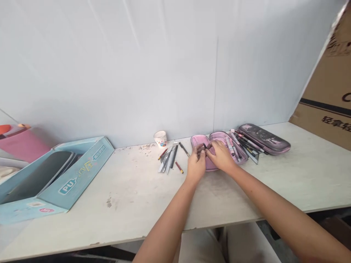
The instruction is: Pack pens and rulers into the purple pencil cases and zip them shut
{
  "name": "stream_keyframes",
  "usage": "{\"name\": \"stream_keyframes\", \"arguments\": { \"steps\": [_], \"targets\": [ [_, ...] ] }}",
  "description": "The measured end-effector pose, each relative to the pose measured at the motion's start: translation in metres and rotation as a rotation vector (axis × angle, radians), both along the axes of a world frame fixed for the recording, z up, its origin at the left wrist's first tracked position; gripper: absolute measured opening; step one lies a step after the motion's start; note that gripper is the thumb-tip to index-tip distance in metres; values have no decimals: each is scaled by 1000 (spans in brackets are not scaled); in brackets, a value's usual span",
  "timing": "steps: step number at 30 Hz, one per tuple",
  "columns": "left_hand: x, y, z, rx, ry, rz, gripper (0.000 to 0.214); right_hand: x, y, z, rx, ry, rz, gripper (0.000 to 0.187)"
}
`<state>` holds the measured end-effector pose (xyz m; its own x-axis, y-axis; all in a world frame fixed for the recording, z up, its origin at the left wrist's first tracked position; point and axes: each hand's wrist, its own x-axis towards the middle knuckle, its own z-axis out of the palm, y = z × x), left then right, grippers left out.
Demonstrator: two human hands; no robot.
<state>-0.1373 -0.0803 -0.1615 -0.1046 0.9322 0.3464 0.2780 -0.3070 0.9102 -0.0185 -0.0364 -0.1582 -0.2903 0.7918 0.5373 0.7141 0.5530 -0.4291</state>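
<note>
A pink pencil case lies open on the white table near the wall. Both my hands rest over it. My left hand and my right hand pinch a small dark pen between their fingertips above the case's left half. Several pens and pencils fill the case's right side. A second, dark-lidded pencil case lies just right of it.
Loose rulers and pencils lie left of the case, with a small paper cup behind them. A light blue cardboard box holding dark cases sits at the left. A brown carton leans at the right.
</note>
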Motion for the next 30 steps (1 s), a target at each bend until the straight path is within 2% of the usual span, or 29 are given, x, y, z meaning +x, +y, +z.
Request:
{"name": "stream_keyframes", "arguments": {
  "steps": [3,7,9,13,17,23,26,30],
  "targets": [
    [40,20,-3,-59,74,-55,32,46,9,-5,-17,-94,-133,21],
    [80,42,-5,-154,413,-66,37,93,22,-14,-68,-237,-333,26],
    [93,53,-5,-198,558,-52,39,105,29,-18,-102,-282,-379,27],
    [106,70,-8,-231,658,-46,40,112,40,-22,-152,-330,-367,31],
    [108,75,-10,-230,721,-50,38,108,44,-26,-159,-349,-287,32],
    [98,53,-5,-181,728,-44,37,109,44,-33,-117,-361,-252,33],
    [82,38,1,-117,645,-60,36,110,43,-33,-76,-358,-238,31],
    [42,22,8,-59,570,-44,29,96,38,-25,6,-359,-180,28]
  ]
}}
